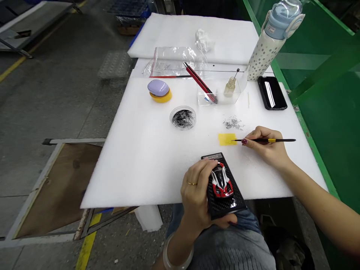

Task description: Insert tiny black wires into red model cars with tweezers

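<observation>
My left hand is closed around the edge of a black display base, tilted over the table's front edge. On that base sits a red, white and black model car. A fine paintbrush with a black handle and yellow band is pinched in my right hand. Its thin tip touches or hovers over a yellow sticky square; I cannot tell which. Just behind the square lies a loose scatter of tiny black slivers. A round clear dish holds many more black slivers.
Farther back, a clear tray holds red tweezers and a small glass bottle. A purple and yellow oval object sits left. A phone and dotted water bottle stand right, near the green frame. Behind lies a zip bag.
</observation>
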{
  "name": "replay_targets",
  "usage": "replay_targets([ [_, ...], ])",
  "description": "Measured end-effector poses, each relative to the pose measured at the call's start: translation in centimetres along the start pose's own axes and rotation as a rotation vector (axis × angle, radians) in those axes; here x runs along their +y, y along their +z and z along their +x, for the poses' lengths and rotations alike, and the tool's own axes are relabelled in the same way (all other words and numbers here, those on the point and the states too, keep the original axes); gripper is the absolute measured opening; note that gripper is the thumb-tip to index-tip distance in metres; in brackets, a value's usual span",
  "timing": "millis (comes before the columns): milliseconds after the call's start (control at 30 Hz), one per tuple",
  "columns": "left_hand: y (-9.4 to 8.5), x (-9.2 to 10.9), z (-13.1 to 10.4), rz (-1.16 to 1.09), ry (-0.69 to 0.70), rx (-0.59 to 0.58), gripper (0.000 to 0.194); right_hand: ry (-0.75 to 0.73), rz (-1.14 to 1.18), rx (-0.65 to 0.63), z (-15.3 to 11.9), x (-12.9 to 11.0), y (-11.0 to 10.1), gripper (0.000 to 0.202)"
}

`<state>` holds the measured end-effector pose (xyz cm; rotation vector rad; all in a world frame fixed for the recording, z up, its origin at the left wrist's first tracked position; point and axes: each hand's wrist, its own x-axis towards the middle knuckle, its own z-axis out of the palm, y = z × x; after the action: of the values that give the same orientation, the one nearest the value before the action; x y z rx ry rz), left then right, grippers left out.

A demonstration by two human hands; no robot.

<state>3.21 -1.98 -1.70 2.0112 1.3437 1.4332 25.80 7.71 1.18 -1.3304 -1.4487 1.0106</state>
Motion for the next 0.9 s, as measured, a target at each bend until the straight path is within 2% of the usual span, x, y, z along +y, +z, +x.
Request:
replay_targets([
  [100, 0.0, 0.0, -0.1, 0.007, 0.008, 0.013, 0.093, 0.009, 0.048, -0.004, 0.0, -0.1, -0.2, 0.029],
  [233, 0.1, -0.1, -0.2, 0.008, 0.008, 0.006, 0.094, 0.006, 0.298, 0.025, -1.4, -1.3, 0.5, 0.029],
  [367, 0.3, -0.1, -0.2, -0.014, -0.021, 0.024, 0.096, -0.069, 0.552, 0.066, -4.4, -2.7, 3.0, 0.027],
  [467, 0.4, 0.0, -0.1, -0.034, -0.049, 0.050, 0.096, -0.098, 0.660, 0.085, -6.2, -3.0, 5.0, 0.023],
  [600, 0.5, 0.2, 0.2, -0.048, -0.042, 0.059, 0.092, -0.145, 0.692, 0.060, -7.0, -2.7, 6.2, 0.021],
  [900, 0.4, 0.5, 0.6, -0.060, -0.055, 0.067, 0.090, -0.188, 0.660, -0.033, -7.0, -2.7, 6.3, 0.019],
])
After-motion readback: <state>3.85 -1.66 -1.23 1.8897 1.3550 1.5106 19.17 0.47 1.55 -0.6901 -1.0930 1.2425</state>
